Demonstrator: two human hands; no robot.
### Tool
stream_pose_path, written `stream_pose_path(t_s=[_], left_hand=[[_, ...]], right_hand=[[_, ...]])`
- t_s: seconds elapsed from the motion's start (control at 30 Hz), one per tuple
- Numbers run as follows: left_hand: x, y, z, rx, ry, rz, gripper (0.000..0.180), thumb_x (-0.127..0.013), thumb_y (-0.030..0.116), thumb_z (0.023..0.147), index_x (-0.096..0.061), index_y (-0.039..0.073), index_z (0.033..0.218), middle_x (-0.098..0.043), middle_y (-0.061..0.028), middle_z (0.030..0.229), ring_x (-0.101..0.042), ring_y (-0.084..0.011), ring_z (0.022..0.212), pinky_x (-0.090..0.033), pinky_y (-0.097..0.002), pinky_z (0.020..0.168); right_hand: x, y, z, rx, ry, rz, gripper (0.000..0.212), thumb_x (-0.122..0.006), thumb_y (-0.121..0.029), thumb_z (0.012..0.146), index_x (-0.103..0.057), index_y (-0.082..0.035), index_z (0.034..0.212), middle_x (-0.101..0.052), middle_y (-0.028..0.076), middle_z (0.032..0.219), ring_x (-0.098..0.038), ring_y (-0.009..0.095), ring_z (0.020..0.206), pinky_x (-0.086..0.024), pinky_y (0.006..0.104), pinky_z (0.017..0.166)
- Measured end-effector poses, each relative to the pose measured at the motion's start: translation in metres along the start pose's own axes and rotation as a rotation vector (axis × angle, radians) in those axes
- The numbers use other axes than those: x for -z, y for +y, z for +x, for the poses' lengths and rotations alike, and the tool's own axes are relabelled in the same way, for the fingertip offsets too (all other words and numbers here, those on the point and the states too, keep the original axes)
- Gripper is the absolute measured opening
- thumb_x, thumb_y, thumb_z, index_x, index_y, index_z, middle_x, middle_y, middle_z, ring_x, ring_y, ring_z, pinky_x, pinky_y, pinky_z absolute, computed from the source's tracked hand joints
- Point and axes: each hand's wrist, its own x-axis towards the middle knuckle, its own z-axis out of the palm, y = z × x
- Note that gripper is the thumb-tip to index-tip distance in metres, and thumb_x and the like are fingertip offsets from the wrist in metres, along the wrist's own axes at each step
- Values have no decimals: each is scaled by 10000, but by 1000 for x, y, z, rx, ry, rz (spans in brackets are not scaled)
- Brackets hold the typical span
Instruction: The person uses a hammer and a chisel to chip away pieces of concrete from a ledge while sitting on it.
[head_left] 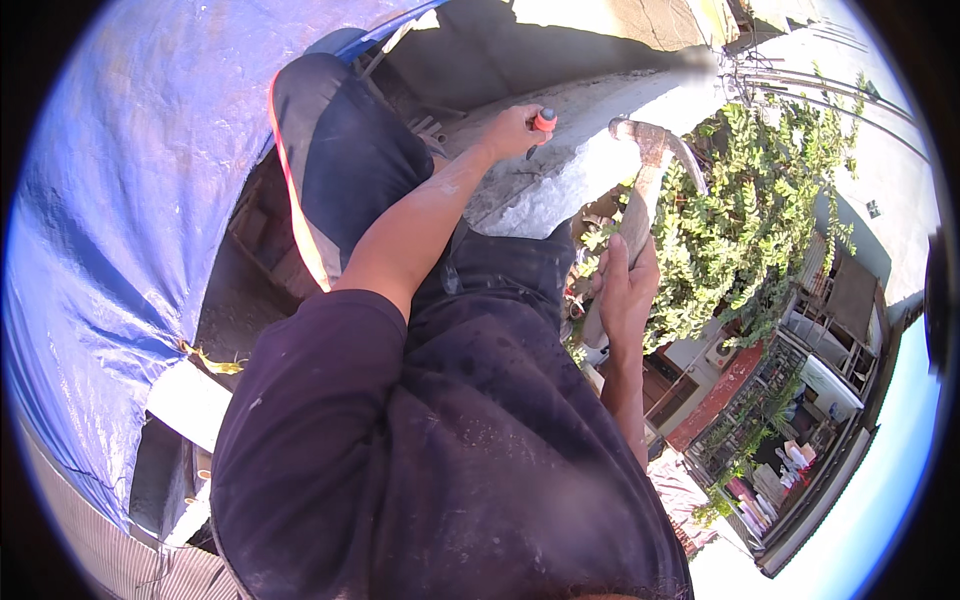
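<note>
My left hand (510,132) is closed round a short chisel (545,119) with an orange and black grip; its dark lower end points down at the concrete surface (590,110). Whether the tip touches the concrete I cannot tell. My right hand (628,285) grips a claw hammer (640,205) by its pale wooden handle, thumb laid along it. The rusty hammer head (655,140) is raised, to the right of the chisel and apart from it. Sunlit, rough white concrete (545,205) lies just below the left hand.
A blue tarp (110,230) hangs along the left side, close to my bent knee (350,140). Green leafy branches (730,220) grow beyond the concrete edge on the right. Cables (810,85) run at the upper right. A house with a cluttered yard (770,440) lies lower right.
</note>
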Motion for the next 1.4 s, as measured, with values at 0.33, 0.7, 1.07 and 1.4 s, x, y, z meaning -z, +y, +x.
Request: stream_pose_path(t_s=[0.33, 0.7, 1.07, 1.4], left_hand=[[-4, -11, -2, 30, -91, -37, 284, -716, 65, 852, -687, 12, 1130, -714, -40, 1011, -646, -114, 938, -511, -303, 873], [-6, -17, -8, 14, -180, 37, 363, -783, 136, 850, -699, 20, 1184, -737, -54, 1061, -656, -133, 962, -502, -314, 899], [-10, 5, -12, 8, -207, 247, 386, -805, 207, 833, -708, 50, 1172, -745, -114, 1072, -675, -206, 965, -501, -359, 874], [2, 6, -9, -34, -212, 280, 371, -785, 213, 836, -706, 61, 1165, -740, -122, 1073, -675, -213, 965, -501, -374, 882]], right_hand=[[-9, -18, 7, 35, -79, 10, 248, -584, -213, 1032, -551, 32, 1060, -556, 27, 661, -506, 86, 514, -398, 266, 461], [-8, -80, 10, 413, 78, -14, 148, -529, -158, 1061, -528, -24, 1125, -543, 22, 694, -489, 96, 531, -393, 243, 516], [-7, -7, 31, 193, -183, -645, 338, -595, -262, 999, -508, 56, 1072, -641, 314, 743, -651, 504, 714, -488, 540, 632], [-17, -16, 31, 389, -7, -543, 310, -614, -214, 1008, -507, 65, 1089, -648, 216, 720, -659, 341, 629, -493, 424, 572]])
